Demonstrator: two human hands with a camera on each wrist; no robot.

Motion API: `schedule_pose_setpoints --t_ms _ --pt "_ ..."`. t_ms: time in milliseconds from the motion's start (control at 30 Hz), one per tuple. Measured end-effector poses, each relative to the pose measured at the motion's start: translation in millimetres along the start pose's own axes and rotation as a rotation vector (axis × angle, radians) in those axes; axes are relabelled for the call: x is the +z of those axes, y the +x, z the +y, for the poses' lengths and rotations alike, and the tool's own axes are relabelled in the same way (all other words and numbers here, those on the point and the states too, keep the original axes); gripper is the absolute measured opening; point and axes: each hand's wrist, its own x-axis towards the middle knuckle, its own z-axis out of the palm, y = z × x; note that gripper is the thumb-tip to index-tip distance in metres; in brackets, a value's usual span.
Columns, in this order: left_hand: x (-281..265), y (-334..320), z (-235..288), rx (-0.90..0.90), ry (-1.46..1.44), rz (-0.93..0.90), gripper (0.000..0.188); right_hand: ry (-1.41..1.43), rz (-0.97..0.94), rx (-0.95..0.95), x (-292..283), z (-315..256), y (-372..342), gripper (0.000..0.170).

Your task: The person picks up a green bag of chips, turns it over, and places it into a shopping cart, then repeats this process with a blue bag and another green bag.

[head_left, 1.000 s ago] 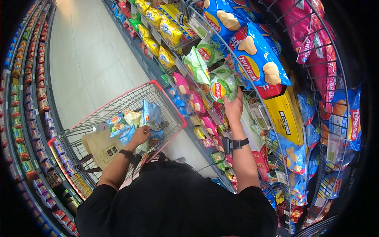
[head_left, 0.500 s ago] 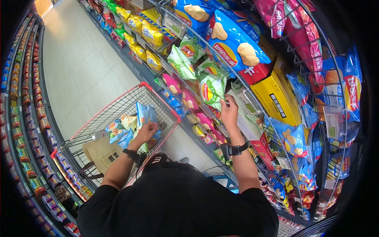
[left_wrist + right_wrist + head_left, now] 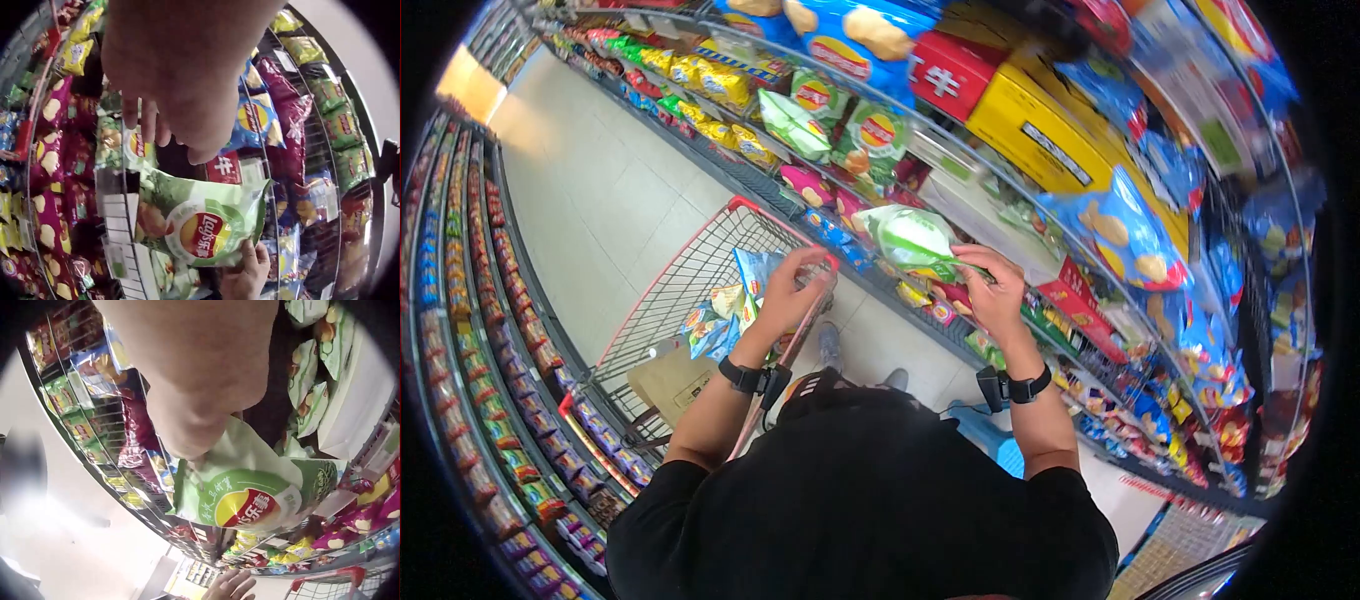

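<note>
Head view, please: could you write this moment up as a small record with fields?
Setting: shop aisle, pale tiled floor
Right hand: pinches an edge of a pale green plastic chip bag
Left hand: fingers loosely bent, holding nothing, near a red-rimmed wire shopping cart
In cart: light blue plastic bag, flat brown bag
On shelf: yellow box

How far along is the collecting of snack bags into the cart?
Partly done, it seems: several snack bags lie in the cart near a brown bag. The right hand pinches a green Lay's bag by its edge; the left hand is empty. Probably left: putting the green Lay's bag in the cart, since it is outside. Whether more are wanted, the pictures do not show.
</note>
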Motion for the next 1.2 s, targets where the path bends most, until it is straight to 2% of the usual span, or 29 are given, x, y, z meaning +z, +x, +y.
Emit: schedule_pose_setpoints --t_ms 133,167,267,400,433,533,633,733,833,933,967,1067,1133,1200 --pt "37 -5 65 0.094 0.013 -0.16 0.061 0.135 0.023 0.094 -33 -18 -37 0.01" --pt "49 -8 74 0.108 0.002 -0.214 0.068 0.15 0.055 0.111 -39 -21 -45 0.01" --pt "91 -20 79 0.13 0.042 -0.365 0.079 0.208 0.045 0.328 -64 -28 -72 0.009" --pt "142 -43 93 -0.094 -0.263 -0.606 0.09 0.374 0.031 0.462 -97 -17 -111 0.012" --pt "155 -48 105 -0.061 -0.312 -0.615 0.092 0.395 0.067 0.468 -104 -16 -119 0.013" --pt "188 -63 110 -0.056 -0.389 -0.62 0.09 0.362 0.155 0.47 -121 -13 -143 0.012" --pt "209 -72 101 -0.134 -0.314 -0.59 0.08 0.459 0.154 0.545 -136 -11 -160 0.014" --pt "221 -78 108 -0.125 -0.349 -0.566 0.07 0.5 0.172 0.65 -142 -3 -177 0.025" --pt "226 -81 108 -0.159 -0.319 -0.529 0.066 0.868 0.249 0.715 -136 -7 -190 0.044" --pt "229 -82 108 -0.238 -0.387 -0.461 0.062 1.047 0.186 0.821 -121 -6 -206 0.058" --pt "232 -82 109 -0.28 -0.436 -0.426 0.061 1.054 0.084 0.78 -116 -7 -210 0.06" --pt "237 -84 121 -0.378 -0.515 -0.326 0.059 0.905 -0.005 0.89 -95 1 -225 0.059" --pt "236 -87 127 -0.425 -0.528 -0.25 0.06 0.979 0.009 0.912 -98 -7 -219 0.058" --pt "233 -89 115 -0.381 -0.518 -0.329 0.062 1.032 0.039 0.927 -100 -12 -215 0.056"
